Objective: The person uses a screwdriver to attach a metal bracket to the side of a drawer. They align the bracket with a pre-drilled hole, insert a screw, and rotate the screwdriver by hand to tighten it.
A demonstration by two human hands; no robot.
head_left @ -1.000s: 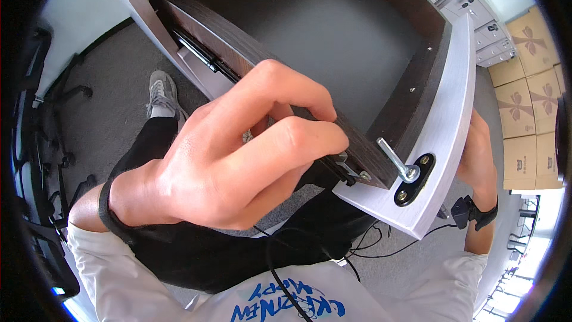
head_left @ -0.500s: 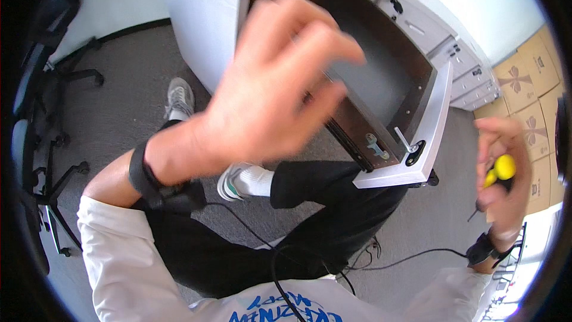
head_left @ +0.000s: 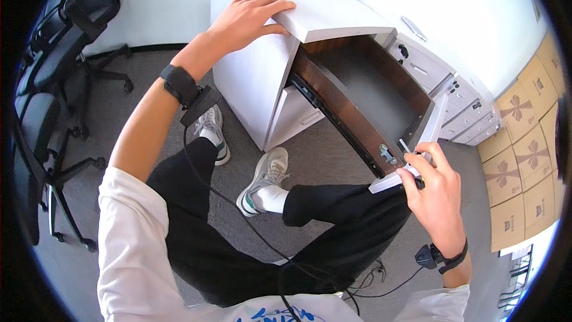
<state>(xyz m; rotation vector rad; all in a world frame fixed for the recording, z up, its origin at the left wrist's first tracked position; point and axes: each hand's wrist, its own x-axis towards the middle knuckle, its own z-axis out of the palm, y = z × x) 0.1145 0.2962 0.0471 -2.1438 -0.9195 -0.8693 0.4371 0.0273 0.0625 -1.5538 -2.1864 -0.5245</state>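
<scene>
My left hand (head_left: 253,15) lies on the top edge of a white cabinet (head_left: 253,92), its fingers stretched over the top and the thumb against the side. The cabinet's upper drawer (head_left: 372,80), dark brown inside with a white front, is pulled out toward me. My right hand (head_left: 438,194) is at the drawer front's near corner, fingers bent around the drawer lock (head_left: 419,183). A thin metal rod (head_left: 404,144) sticks up beside the fingertips. The fingers partly hide the lock. A metal bracket (head_left: 387,154) sits on the drawer's side, above a black slide rail (head_left: 336,124).
Office chairs (head_left: 44,125) stand at the left. More white drawer cabinets (head_left: 471,107) line the wall behind. Cardboard boxes (head_left: 524,167) are stacked at the right. A black cable (head_left: 229,203) crosses my lap, with my feet beside the cabinet.
My left hand has moved from above the drawer back onto the cabinet top. My right hand came in from the right to the drawer front; the yellow-handled screwdriver it held is out of sight.
</scene>
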